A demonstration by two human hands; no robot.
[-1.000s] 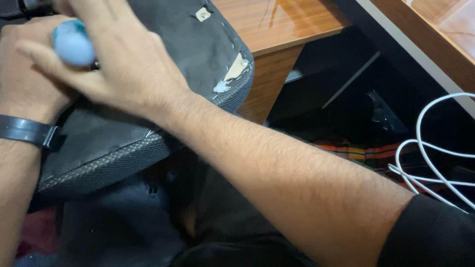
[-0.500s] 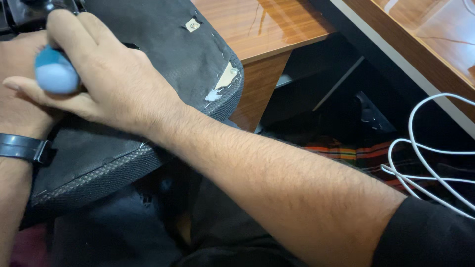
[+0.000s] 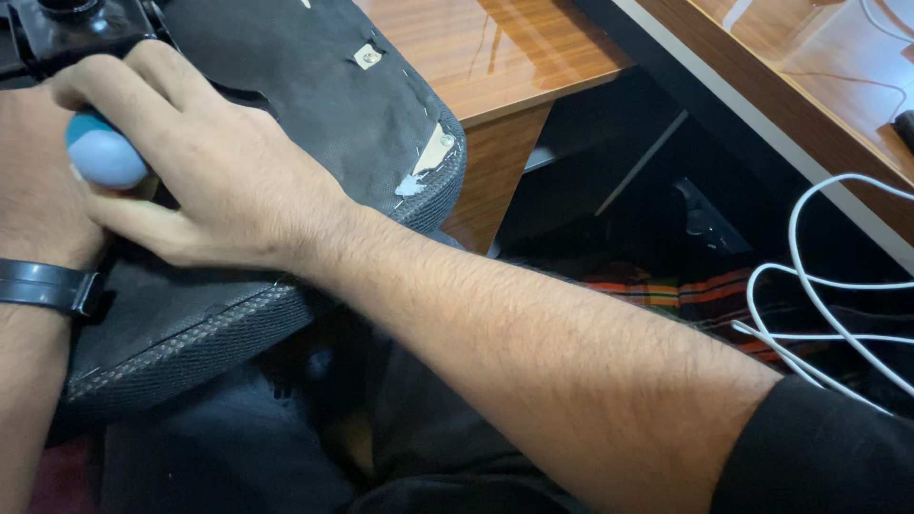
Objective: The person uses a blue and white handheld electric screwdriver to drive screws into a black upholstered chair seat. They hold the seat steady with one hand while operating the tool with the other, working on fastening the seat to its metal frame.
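Both hands meet at upper left: the right hand (image 3: 219, 171) clamps a blue-handled tool (image 3: 100, 152) (smooth, probably slippery), the left hand (image 3: 38, 181) braces the stiff chair seat (image 3: 314, 105), grip unclear.

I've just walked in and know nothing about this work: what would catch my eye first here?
First, the right hand, reaching across from the lower right to grip a light blue rounded handle at the upper left. The left hand, a black band on its wrist, presses against the same handle. Both work over an upturned black chair seat with torn fabric at its edge, beside a glossy wooden desk; white cables loop at the right.
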